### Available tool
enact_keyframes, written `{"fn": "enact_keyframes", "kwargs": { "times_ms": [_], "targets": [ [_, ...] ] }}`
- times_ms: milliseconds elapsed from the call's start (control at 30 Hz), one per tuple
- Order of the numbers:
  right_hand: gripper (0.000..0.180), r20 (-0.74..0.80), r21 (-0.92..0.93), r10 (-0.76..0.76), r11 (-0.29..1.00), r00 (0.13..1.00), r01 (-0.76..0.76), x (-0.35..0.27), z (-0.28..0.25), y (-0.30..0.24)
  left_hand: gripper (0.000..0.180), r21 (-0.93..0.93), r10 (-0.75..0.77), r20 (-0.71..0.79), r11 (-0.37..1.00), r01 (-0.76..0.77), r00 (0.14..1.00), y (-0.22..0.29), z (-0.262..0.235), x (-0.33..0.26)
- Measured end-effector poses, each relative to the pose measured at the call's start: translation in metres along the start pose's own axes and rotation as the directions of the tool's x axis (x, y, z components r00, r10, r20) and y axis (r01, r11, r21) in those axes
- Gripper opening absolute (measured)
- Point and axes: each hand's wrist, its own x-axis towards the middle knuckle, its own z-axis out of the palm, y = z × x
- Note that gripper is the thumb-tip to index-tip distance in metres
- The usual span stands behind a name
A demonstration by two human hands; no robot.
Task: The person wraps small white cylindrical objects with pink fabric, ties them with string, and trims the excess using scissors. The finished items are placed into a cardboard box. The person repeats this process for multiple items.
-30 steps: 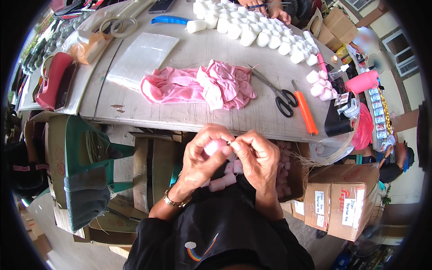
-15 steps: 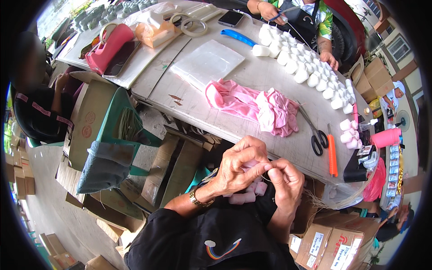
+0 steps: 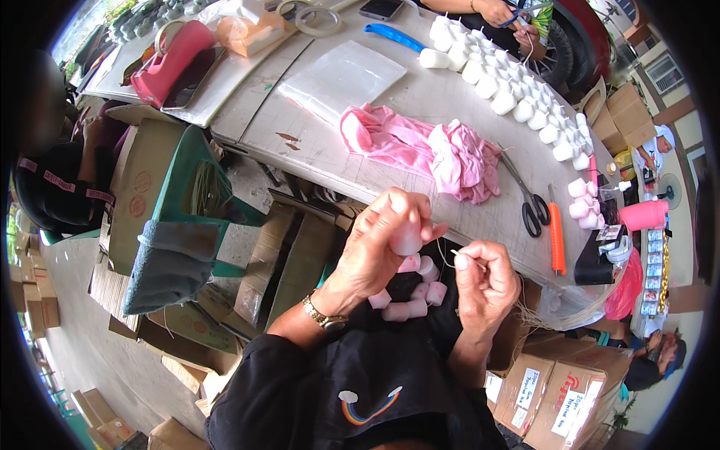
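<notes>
As string (image 3: 442, 255) curves, the left hand (image 3: 373, 244) grips a cylinder (image 3: 406, 238).

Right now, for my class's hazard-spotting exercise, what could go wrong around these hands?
The pink block could slip from the left hand's grip, since only that hand holds it. The loose pink pieces on the dark fabric below might roll if it shifts. The scissors lie close beside the pink cloth, so tugging the cloth could drag them.
</notes>
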Motion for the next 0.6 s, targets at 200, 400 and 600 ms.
{"fn": "enact_keyframes", "kwargs": {
  "times_ms": [200,400,600],
  "targets": [
    [0.011,-0.025,-0.216,-0.180,0.961,0.983,0.170,-0.001,0.009,0.000,0.032,-0.521,-0.184,0.077,0.830,0.197,0.980,-0.002,0.007,0.003],
    [0.014,0.005,-0.370,-0.412,0.846,0.911,0.384,0.004,0.017,0.009,0.029,-0.535,-0.268,0.000,0.814,0.227,0.963,-0.009,0.015,-0.002],
    [0.014,0.029,-0.429,-0.434,0.808,0.901,0.403,0.004,0.018,0.010,0.032,-0.593,-0.322,-0.005,0.763,0.257,0.947,-0.013,0.014,-0.002]
  ]
}}
